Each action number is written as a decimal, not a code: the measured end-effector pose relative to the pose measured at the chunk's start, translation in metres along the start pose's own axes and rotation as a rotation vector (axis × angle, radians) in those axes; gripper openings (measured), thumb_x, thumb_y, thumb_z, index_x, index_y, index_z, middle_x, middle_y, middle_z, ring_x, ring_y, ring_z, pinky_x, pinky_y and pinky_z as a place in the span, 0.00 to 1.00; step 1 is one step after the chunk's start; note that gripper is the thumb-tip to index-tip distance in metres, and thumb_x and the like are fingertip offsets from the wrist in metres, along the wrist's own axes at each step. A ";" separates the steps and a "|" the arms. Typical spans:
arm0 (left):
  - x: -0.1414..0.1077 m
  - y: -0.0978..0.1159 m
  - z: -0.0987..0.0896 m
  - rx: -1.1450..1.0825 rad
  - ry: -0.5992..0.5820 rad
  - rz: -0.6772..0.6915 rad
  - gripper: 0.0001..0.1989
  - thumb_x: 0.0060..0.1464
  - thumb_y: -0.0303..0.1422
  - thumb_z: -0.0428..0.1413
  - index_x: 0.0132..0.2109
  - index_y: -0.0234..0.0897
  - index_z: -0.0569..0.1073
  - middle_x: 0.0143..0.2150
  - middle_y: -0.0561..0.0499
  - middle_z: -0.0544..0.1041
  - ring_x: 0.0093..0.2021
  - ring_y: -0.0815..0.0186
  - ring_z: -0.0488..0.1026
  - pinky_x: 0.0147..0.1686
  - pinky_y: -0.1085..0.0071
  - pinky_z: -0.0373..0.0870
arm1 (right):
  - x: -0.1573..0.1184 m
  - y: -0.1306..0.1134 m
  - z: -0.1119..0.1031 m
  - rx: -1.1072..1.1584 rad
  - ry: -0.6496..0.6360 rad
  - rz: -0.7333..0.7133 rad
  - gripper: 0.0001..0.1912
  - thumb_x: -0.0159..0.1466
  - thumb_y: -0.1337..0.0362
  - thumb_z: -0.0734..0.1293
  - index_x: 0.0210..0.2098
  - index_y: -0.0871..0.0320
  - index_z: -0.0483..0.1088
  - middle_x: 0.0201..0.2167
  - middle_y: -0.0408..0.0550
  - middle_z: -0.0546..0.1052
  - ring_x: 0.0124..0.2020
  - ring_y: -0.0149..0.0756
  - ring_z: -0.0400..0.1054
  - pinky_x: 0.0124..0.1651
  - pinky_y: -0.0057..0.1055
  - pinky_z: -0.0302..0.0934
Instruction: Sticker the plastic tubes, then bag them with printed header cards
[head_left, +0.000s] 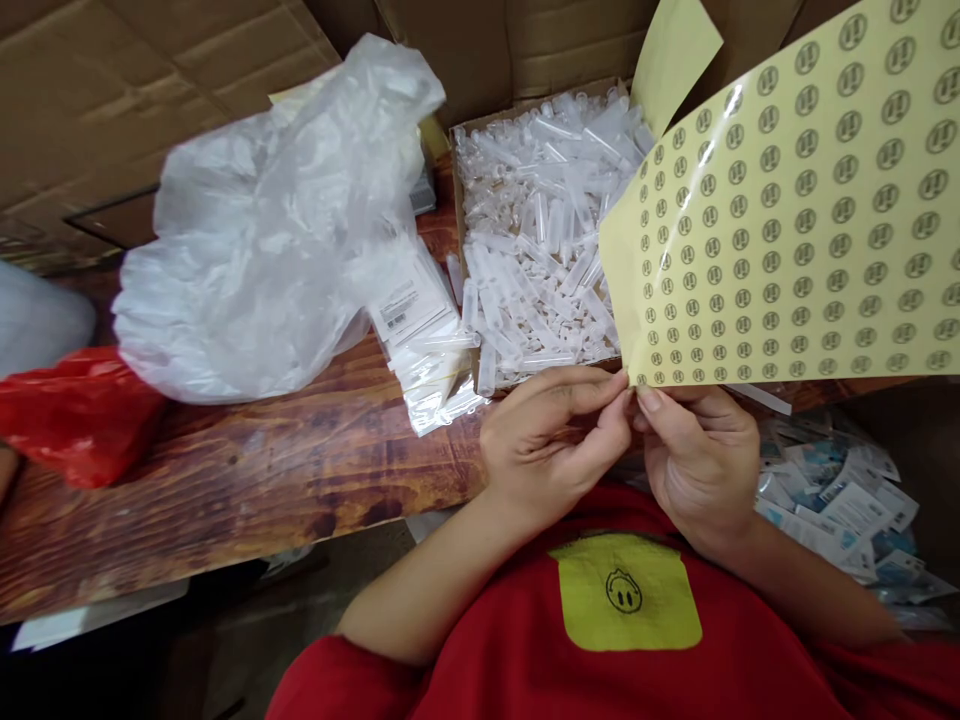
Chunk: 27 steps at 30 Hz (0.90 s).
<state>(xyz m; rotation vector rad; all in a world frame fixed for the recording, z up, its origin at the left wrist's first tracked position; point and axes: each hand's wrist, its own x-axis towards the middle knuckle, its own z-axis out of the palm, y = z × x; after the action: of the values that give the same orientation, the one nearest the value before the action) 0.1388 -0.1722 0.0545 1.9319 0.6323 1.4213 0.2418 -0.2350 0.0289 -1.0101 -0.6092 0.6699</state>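
Note:
A large yellow sticker sheet covered with rows of small round stickers rises at the upper right. My left hand and my right hand meet at its lower left corner, fingertips pinched together on the sheet's edge. Whether a single sticker is between the fingers cannot be made out. Behind the sheet, a shallow cardboard box is heaped with several clear plastic tubes. I wear a red shirt with a yellow patch.
A crumpled clear plastic bag lies on the wooden tabletop, with small packets of tubes beside it. A red bag sits at the left edge. Blue-and-white sachets pile at the right. Cardboard boxes stand behind.

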 end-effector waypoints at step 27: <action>-0.002 -0.008 0.006 0.168 0.023 0.080 0.05 0.53 0.23 0.64 0.38 0.35 0.82 0.33 0.49 0.85 0.32 0.69 0.82 0.35 0.75 0.81 | 0.001 0.006 -0.003 -0.052 0.039 -0.100 0.08 0.61 0.67 0.76 0.37 0.46 0.83 0.34 0.37 0.85 0.32 0.32 0.79 0.41 0.30 0.77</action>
<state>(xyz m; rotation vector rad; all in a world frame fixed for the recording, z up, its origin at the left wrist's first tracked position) 0.1441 -0.1699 0.0460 2.0939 0.7126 1.4827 0.2432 -0.2335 0.0228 -1.0316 -0.6418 0.5480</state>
